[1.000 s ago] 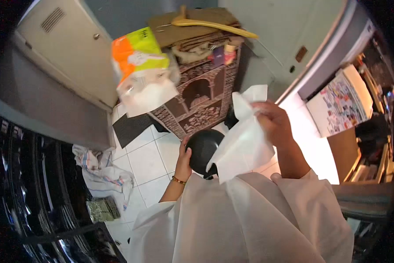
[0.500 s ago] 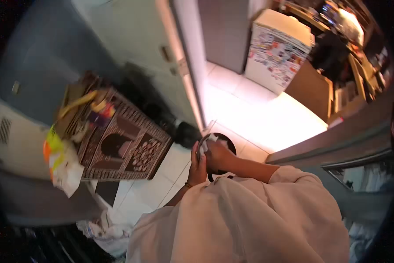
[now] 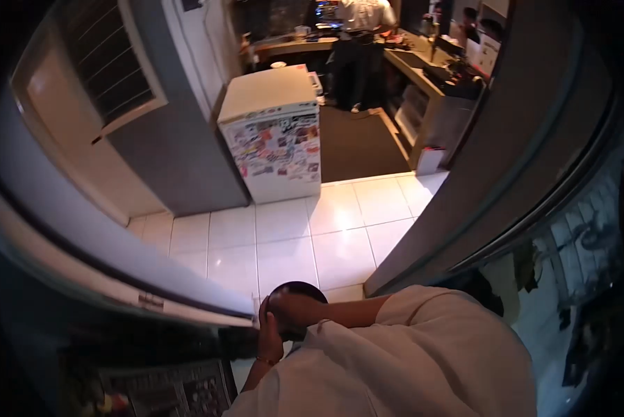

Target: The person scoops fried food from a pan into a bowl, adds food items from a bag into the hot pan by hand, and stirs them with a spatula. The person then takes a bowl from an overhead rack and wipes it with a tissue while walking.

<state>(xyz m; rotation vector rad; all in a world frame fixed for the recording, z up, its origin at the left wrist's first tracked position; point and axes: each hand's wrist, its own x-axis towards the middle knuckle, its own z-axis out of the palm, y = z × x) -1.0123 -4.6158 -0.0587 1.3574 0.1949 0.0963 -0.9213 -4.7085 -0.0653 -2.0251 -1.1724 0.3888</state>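
Note:
A round dark pan (image 3: 299,286) is at the bottom centre, close to the front of my light shirt. My left hand (image 3: 270,337), with a beaded bracelet at the wrist, grips the pan's left side. Inside the pan lies my right hand (image 3: 291,308), reaching in from the right. Its fingers are dark and hard to make out, and no white sheet shows around it now.
Ahead, a doorway opens onto a white tiled floor (image 3: 284,254). Beyond stands a small fridge (image 3: 277,156) covered in stickers. A person (image 3: 364,17) is at a cluttered corner desk (image 3: 423,76). Door frames flank both sides; a patterned box (image 3: 180,389) is at lower left.
The view has swung right to face the doorway. My right hand has brought the white sheet down from the air into the pan, where the sheet is now hidden. My left hand still holds the pan.

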